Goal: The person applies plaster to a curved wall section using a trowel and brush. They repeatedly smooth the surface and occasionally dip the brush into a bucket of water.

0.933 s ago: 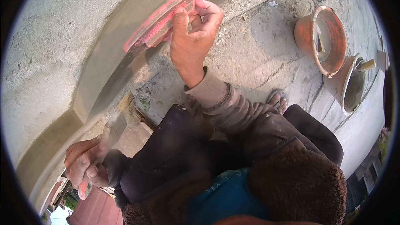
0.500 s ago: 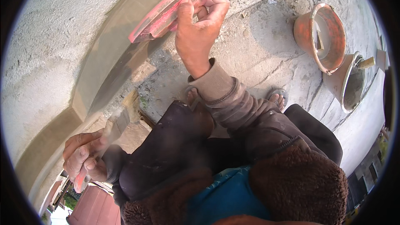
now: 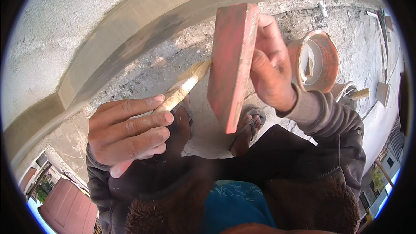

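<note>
Red plastering float [image 3: 232, 65] sits edge-on in the right hand [image 3: 271, 67], fingers clamped round it, just off the grey curved ledge [image 3: 130, 56]. Left hand [image 3: 130, 132] is wrapped tight on a wooden-handled brush [image 3: 186, 84], bristles touching the float. I'd keep the float tilted and brush it off lightly.

Rough grey concrete floor [image 3: 277, 21], gritty, strewn with rubble and dust near base of curved plastered wall band [image 3: 130, 30]. On floor: orange bucket [image 3: 318, 60] standing upright at right; second pale container [image 3: 346, 95] just beside it, wooden handle sticking out; short white pipe piece [image 3: 321, 9] farther off; person's sandalled feet [image 3: 249, 125]
</note>
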`<state>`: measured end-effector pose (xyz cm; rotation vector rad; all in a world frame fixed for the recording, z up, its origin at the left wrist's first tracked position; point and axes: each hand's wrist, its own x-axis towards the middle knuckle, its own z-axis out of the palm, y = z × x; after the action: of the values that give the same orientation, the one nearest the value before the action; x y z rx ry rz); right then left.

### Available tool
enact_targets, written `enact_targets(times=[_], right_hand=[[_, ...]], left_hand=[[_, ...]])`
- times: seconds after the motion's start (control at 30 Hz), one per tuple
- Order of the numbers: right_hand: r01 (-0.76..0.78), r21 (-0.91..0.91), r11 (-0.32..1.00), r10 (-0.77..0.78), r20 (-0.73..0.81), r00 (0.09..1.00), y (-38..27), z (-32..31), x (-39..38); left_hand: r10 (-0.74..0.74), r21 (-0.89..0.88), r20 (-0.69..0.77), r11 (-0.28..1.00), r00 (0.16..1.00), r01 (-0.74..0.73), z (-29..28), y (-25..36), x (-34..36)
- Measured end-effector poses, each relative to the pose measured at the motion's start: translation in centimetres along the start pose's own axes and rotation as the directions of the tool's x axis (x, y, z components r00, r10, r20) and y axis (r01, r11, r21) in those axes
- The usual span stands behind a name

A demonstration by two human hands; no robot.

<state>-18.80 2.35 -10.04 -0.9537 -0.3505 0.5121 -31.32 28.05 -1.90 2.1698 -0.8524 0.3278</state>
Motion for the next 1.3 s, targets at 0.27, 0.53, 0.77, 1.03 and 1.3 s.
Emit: enact_targets(times=[0.27,0.53,0.77,1.03,1.3], right_hand=[[0.636,-0.745,0.2,-0.05,0.641,0.766,-12.2,-5.6,12.8],[0.871,-0.485,0.075,0.102,0.873,0.477,-5.8,0.0,15.3],[0.885,-0.446,0.136,0.088,0.895,0.438,0.9,5.1,16.8],[0.847,-0.528,-0.068,-0.105,0.848,0.52,11.1,11.9,16.4],[0.363,-0.86,-0.359,0.042,0.373,0.927,-10.4,-11.8,17.2]], left_hand=[[-0.317,0.149,0.192,0.945,0.929,0.292,2.2,5.7,-0.4],[-0.648,0.14,0.129,0.761,0.75,0.633,0.5,10.8,-4.5],[-0.599,-0.103,0.044,0.793,0.799,0.6,1.1,8.7,-8.7],[-0.568,-0.129,0.102,0.806,0.816,0.577,0.0,8.2,-11.5],[-0.478,-0.179,0.03,0.861,0.878,0.476,-2.9,6.0,-14.5]])
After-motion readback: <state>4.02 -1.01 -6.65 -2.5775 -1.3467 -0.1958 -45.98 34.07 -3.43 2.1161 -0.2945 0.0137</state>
